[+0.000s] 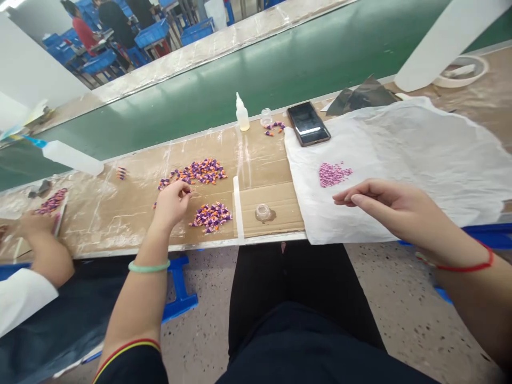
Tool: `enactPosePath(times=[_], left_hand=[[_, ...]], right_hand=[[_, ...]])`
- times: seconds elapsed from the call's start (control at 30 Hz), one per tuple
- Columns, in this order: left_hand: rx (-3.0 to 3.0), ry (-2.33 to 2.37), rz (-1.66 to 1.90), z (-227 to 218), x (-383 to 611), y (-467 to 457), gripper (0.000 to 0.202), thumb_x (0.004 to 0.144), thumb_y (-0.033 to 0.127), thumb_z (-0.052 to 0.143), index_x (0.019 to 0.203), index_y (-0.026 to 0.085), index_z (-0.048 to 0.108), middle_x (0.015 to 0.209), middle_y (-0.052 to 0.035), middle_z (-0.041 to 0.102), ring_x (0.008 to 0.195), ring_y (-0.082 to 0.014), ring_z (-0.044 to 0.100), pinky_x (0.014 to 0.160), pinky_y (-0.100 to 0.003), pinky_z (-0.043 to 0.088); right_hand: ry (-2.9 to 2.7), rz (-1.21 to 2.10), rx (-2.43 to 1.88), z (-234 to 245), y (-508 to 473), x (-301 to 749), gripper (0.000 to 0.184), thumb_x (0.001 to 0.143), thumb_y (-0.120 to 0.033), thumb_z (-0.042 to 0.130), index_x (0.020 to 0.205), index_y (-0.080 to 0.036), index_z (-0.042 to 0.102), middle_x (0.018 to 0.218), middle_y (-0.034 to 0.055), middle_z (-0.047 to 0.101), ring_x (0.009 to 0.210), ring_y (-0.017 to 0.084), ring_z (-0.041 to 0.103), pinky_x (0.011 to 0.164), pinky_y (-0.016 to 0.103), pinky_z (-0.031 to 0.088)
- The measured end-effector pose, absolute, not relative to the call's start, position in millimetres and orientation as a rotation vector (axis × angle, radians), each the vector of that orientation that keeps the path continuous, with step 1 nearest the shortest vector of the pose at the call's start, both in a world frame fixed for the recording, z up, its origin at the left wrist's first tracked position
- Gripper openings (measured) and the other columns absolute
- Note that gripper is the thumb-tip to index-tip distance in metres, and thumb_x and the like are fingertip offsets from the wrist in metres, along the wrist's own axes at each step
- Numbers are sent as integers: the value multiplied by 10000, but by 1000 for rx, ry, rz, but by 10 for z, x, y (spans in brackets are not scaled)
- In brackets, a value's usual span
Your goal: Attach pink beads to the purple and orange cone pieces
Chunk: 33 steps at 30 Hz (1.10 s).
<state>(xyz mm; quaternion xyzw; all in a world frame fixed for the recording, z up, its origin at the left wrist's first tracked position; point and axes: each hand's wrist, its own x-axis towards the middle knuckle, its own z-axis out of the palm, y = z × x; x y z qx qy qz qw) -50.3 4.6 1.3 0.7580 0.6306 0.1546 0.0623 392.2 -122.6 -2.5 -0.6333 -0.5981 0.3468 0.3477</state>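
Note:
My left hand (173, 204) is over the table between two heaps of small purple, orange and pale pieces. Its fingers are curled in a pinch, and whatever sits at the fingertips is too small to make out. The larger heap (203, 170) lies just beyond it, the nearer heap (212, 216) to its right. My right hand (390, 201) hovers above a white cloth (372, 144), fingers stretched out and thumb slightly apart. Close to its fingertips is a scatter of tiny pink pieces (334, 174). Between my hands, a small clear round dish (263, 212) rests on cardboard (282, 200).
A dropper bottle (242, 116), a clear cup (266, 116) with several pieces beside it, and a phone (309, 124) stand along the back edge. Tape (464, 72) lies far right. At left are a white bottle (74, 156) and a co-worker's hand (36, 224).

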Motion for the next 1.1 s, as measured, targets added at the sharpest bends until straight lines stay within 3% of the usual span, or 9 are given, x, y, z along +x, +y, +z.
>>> enactPosePath(times=[0.07,0.17,0.3,0.43,0.67,1.1], left_hand=[[2203,1873,573,43,-369,-90,198,819,299,609,928,168,711,857,-86,732,790,-244,671,751,-363,539],[1888,1725,816,70,-101,-304,243,744,385,717,868,177,735,864,-77,751,795,-241,693,720,-340,558],[1743,1433,988,113,221,-545,187,690,345,809,765,193,728,978,-66,723,810,-205,670,635,-287,537],[1711,1322,963,136,368,-739,117,748,289,802,806,216,731,834,-21,675,709,-161,619,587,-254,497],[1647,1174,777,121,517,-995,136,798,302,759,755,208,671,644,5,591,520,-123,520,455,-219,405],[1576,1051,699,67,642,-1160,172,820,342,759,742,210,681,643,-28,625,536,-142,552,474,-232,429]], right_hand=[[-1535,885,-1626,-6,-1228,3927,347,836,-536,607,834,-214,736,983,125,790,947,314,735,855,511,580],[-1524,814,-1597,-7,-1218,3963,312,862,-490,598,855,-210,735,955,102,787,922,295,732,840,486,575],[-1595,627,-1542,-99,-1156,4082,189,900,-340,572,899,-217,716,984,77,773,962,267,720,816,420,569],[-1842,379,-1551,-262,-1035,4180,155,891,-221,544,860,-204,695,929,87,724,870,245,672,761,396,542],[-2047,281,-1572,-445,-780,4084,110,823,-136,606,850,-196,695,894,90,693,896,275,586,867,440,479],[-2119,238,-1606,-451,-676,4076,98,830,-132,620,797,-207,673,854,88,680,870,282,536,860,450,457]])
